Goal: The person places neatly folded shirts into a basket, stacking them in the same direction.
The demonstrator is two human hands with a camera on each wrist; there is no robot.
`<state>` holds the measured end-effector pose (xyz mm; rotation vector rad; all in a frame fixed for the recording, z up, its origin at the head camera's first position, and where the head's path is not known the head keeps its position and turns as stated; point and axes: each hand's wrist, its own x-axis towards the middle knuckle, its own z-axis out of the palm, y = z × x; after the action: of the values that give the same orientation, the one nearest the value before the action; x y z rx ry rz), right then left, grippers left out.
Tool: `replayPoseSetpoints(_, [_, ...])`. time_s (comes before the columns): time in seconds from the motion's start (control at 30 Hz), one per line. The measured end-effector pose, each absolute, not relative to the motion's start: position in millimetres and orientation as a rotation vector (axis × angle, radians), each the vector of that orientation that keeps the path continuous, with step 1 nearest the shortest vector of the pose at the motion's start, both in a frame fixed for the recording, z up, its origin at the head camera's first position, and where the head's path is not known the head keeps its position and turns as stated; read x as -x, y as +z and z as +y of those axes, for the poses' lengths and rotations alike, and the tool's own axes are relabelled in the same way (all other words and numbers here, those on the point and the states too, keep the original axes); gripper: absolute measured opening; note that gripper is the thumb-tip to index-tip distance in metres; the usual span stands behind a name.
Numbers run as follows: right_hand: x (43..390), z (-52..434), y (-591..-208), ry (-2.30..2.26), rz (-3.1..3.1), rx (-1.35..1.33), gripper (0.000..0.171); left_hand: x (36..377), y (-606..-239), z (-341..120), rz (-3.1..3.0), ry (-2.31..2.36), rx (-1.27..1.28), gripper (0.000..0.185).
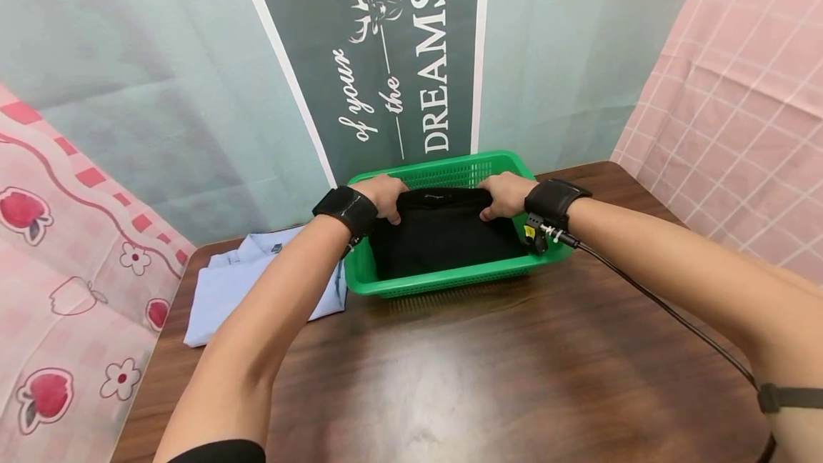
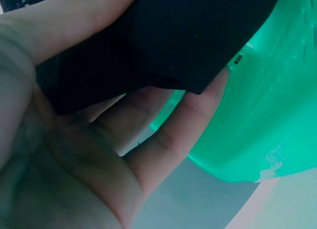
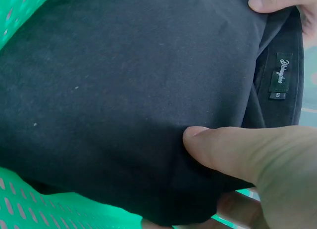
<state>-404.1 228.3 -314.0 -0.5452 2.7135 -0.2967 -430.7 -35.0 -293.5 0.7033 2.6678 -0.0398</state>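
Observation:
A folded black garment point(image 1: 444, 238) lies partly inside the green basket point(image 1: 444, 281), its far edge raised a little. In the right wrist view a band with a sewn label point(image 3: 281, 75) shows along that edge. My left hand point(image 1: 386, 195) grips the garment's far left corner, thumb on top and fingers beneath. At the far right corner my right hand point(image 1: 506, 193) pinches the cloth point(image 3: 124, 100) between its thumb point(image 3: 218, 145) and the fingers under it. Part of these fingers is hidden by the fabric.
A folded light blue shirt point(image 1: 225, 291) lies on the brown wooden table point(image 1: 411, 377), left of the basket and partly behind my left forearm. A printed curtain point(image 1: 398, 56) hangs close behind the basket. From my right wrist strap a cable point(image 1: 662, 299) runs along the arm.

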Motion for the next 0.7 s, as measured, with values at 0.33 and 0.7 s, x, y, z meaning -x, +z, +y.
replayPoseSetpoints(0.33, [405,234,-309,-0.327,2.692,0.651,0.062,425,-292,-35,2.696,-0.107,-0.685,0.062])
replayPoseSetpoints(0.7, [398,230,-305,-0.255,2.567,0.723,0.061,421,-293,-38,2.671,-0.072,-0.655,0.066])
